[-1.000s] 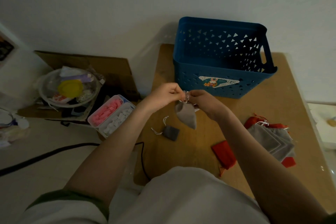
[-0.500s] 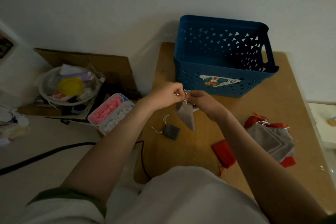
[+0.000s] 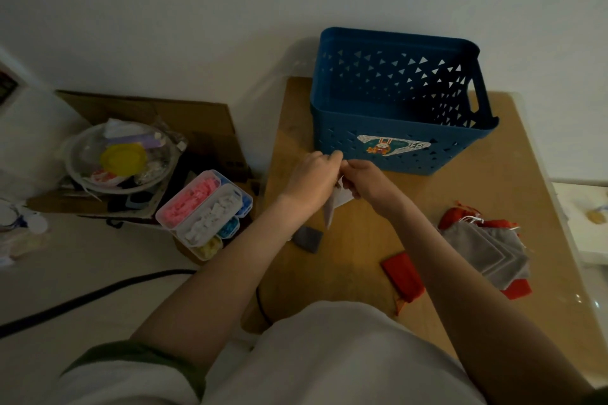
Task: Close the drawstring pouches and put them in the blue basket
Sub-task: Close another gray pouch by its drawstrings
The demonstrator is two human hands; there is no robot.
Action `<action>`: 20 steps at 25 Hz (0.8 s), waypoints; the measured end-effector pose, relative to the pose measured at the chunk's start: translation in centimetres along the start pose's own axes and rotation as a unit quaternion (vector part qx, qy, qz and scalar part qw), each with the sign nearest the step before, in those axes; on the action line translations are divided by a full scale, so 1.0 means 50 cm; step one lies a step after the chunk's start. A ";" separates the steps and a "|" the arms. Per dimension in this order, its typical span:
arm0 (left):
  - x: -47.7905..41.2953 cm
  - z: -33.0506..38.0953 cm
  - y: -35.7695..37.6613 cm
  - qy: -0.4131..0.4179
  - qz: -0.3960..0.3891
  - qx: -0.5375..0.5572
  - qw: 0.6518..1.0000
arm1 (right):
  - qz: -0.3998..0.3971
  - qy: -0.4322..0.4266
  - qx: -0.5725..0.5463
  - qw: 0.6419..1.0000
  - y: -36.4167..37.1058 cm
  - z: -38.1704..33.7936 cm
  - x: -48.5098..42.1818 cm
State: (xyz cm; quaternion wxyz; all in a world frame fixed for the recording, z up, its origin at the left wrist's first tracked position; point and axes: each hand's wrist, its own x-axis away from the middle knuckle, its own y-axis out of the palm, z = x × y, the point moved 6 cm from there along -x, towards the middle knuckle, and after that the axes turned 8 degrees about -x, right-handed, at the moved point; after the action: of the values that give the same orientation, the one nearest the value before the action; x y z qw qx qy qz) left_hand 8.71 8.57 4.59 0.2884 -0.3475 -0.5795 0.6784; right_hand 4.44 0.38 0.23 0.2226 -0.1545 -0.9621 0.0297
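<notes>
A light grey drawstring pouch (image 3: 333, 207) hangs in front of the blue basket (image 3: 399, 108). My left hand (image 3: 312, 179) and my right hand (image 3: 367, 181) both pinch its top, knuckles nearly touching. Most of the pouch is hidden behind my left hand. A small dark grey pouch (image 3: 308, 238) lies on the wooden table (image 3: 513, 194) just below. A red pouch (image 3: 403, 278) lies nearer me. A pile of grey and red pouches (image 3: 487, 248) sits to the right. I cannot see the basket's floor.
Left of the table, on the floor, stand a compartment box (image 3: 205, 210) with pink and white pieces and a clear bowl (image 3: 120, 158) of odds and ends on cardboard. A black cable (image 3: 98, 293) runs across the floor. A white wall is behind.
My hands have closed in on the pouch's top and drawn it a little higher and nearer the basket. The pouch now hangs narrower, largely covered by my left hand.
</notes>
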 end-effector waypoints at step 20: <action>0.015 -0.044 0.030 -0.031 0.025 0.226 0.973 | -0.097 0.219 -0.396 0.887 0.027 0.060 0.013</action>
State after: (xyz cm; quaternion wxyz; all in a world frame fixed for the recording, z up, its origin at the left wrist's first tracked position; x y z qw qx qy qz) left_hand 10.06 10.22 2.82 0.3243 -0.2670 -0.4108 0.8092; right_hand 2.96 1.90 -2.37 0.3497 -0.1377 -0.8311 -0.4098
